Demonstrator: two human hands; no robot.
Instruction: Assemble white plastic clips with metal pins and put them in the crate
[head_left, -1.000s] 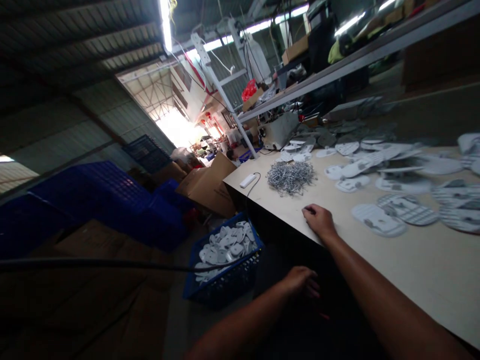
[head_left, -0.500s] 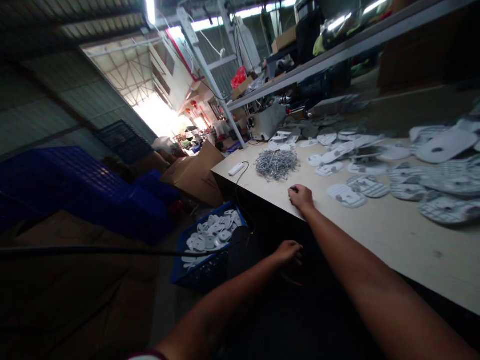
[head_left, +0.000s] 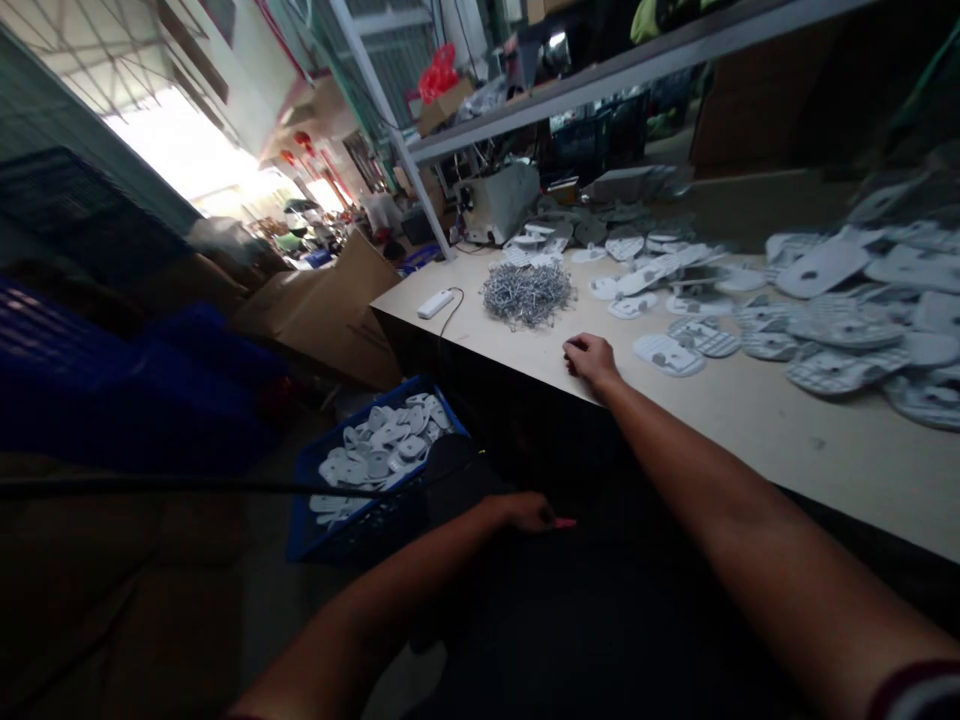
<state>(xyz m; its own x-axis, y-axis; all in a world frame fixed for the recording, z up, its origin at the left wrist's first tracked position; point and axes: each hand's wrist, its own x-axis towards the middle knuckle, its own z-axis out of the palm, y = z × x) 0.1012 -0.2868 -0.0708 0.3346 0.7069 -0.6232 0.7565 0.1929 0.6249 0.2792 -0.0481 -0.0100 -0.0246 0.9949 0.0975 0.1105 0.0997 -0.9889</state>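
My right hand (head_left: 590, 360) rests closed at the front edge of the pale table (head_left: 750, 430), fingers curled; whatever may be inside them is hidden. Low over my dark lap, my left hand (head_left: 534, 512) is closed around a small red object (head_left: 564, 523), of which only a tip shows. A pile of thin metal pieces (head_left: 527, 292) lies on the table beyond my right hand. To the right of that hand are flat grey-white plates (head_left: 669, 355) with holes, some stacked in heaps.
A blue basket (head_left: 304, 515) full of small grey-white parts stands on the floor at left. On the table's left corner lies a white power strip (head_left: 436, 304) with a cord. Cardboard boxes (head_left: 330, 315) and blue crates (head_left: 135, 390) are further left; a shelf (head_left: 637, 85) crosses above.
The view has turned, so the table and basket appear further left. My left hand has moved lower and left, and a red tip now shows in it. My right hand stays at the table edge.
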